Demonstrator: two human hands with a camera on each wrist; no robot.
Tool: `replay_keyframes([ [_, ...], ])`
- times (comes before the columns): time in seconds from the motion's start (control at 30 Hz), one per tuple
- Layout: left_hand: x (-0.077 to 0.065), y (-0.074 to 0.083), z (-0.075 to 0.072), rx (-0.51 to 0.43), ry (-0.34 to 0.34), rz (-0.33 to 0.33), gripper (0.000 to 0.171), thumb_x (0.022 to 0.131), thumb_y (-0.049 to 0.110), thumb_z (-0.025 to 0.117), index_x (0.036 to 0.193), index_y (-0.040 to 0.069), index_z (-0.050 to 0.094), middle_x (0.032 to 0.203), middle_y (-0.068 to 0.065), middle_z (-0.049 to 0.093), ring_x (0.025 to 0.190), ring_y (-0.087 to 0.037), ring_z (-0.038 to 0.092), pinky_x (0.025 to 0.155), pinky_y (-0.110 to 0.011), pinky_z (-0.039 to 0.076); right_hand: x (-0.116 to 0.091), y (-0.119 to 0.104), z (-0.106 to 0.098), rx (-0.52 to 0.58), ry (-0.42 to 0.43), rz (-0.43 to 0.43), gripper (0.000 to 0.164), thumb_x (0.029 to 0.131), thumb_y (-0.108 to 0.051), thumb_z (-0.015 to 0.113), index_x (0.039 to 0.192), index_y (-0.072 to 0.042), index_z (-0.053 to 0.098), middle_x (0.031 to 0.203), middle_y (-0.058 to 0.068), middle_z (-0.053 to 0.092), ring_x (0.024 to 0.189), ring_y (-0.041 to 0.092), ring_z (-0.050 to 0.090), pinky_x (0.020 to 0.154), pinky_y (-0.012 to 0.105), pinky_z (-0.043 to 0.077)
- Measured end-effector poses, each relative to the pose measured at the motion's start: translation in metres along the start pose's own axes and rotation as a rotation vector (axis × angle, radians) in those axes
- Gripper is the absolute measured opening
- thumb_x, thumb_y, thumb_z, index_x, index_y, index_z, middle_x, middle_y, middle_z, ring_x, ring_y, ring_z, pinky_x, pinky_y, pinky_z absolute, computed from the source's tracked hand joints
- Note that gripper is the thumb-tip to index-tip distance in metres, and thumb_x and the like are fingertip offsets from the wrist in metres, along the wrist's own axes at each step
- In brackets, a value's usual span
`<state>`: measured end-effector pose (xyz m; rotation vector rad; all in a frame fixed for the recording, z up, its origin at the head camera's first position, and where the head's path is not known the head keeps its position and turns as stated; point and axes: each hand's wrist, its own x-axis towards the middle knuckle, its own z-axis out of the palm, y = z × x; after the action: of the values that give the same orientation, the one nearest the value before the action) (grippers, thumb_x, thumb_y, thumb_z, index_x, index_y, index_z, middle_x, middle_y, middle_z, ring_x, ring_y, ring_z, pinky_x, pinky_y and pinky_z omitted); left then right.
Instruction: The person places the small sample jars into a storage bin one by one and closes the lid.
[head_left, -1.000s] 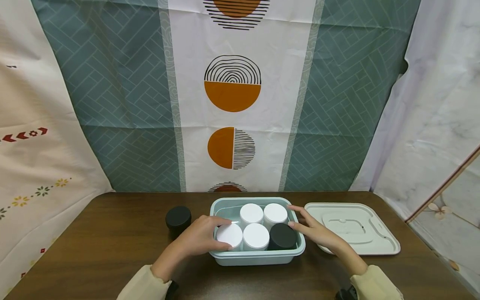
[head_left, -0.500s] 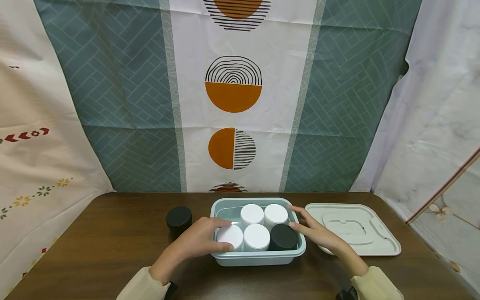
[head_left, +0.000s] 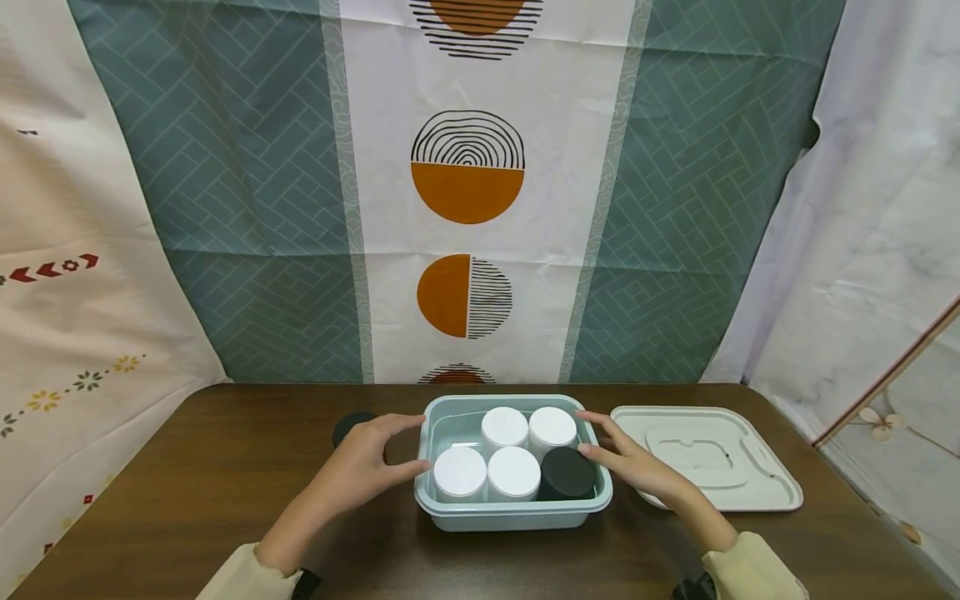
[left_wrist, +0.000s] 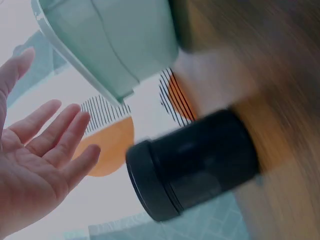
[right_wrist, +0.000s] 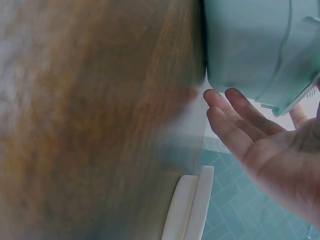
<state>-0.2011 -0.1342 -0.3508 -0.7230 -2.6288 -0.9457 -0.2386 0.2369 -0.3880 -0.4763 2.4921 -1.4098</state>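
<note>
A light blue-green plastic bin [head_left: 510,521] stands on the table. Inside are several white-lidded jars, among them a front-left white jar [head_left: 460,473], and one black-lidded jar [head_left: 567,473]. My left hand [head_left: 352,467] is beside the bin's left end, holding nothing, its fingers spread in the left wrist view. Behind it stands a black jar [left_wrist: 195,165], partly hidden in the head view. My right hand [head_left: 633,458] rests at the bin's right rim, index finger and thumb over the edge. In the right wrist view its other fingers [right_wrist: 235,130] extend loosely along the outer wall.
A white lid [head_left: 705,458] lies flat on the table to the right of the bin. The brown wooden table [head_left: 225,500] reaches back to a hanging patterned cloth [head_left: 465,250].
My left hand has let go of the front-left white jar and moved left, out of the bin. That jar stays inside. The right hand keeps its place at the rim.
</note>
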Motion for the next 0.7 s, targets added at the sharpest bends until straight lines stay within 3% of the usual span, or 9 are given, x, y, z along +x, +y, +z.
replay_keyframes([
  [0.4,-0.011,-0.035,-0.016,0.063,0.150,-0.083,0.054,0.073,0.024,0.076,0.119,0.003,0.058,0.118,-0.014,0.058,0.110,-0.034,0.052,0.088,-0.052,0.041,0.000,0.000,0.000,-0.009,0.005,0.000,0.056,0.093,-0.030,0.051,0.141,-0.019,0.024,0.143,0.023,0.020,0.125,0.046,0.031,0.090,0.056,0.039],
  [0.57,-0.015,-0.047,-0.019,0.076,0.170,-0.114,0.057,0.072,0.024,0.077,0.121,0.001,0.056,0.120,-0.018,0.056,0.111,-0.037,0.051,0.089,-0.055,0.039,0.000,0.000,0.001,0.003,0.003,0.006,0.056,0.093,-0.030,0.051,0.141,-0.019,0.024,0.143,0.023,0.021,0.125,0.045,0.031,0.090,0.056,0.039],
  [0.7,-0.016,-0.054,-0.020,0.079,0.148,-0.152,0.061,0.072,0.025,0.077,0.122,-0.002,0.053,0.122,-0.021,0.053,0.111,-0.039,0.050,0.088,-0.054,0.039,0.000,0.000,0.001,0.008,-0.005,-0.005,0.056,0.093,-0.029,0.050,0.141,-0.018,0.023,0.143,0.024,0.021,0.125,0.046,0.031,0.090,0.056,0.039],
])
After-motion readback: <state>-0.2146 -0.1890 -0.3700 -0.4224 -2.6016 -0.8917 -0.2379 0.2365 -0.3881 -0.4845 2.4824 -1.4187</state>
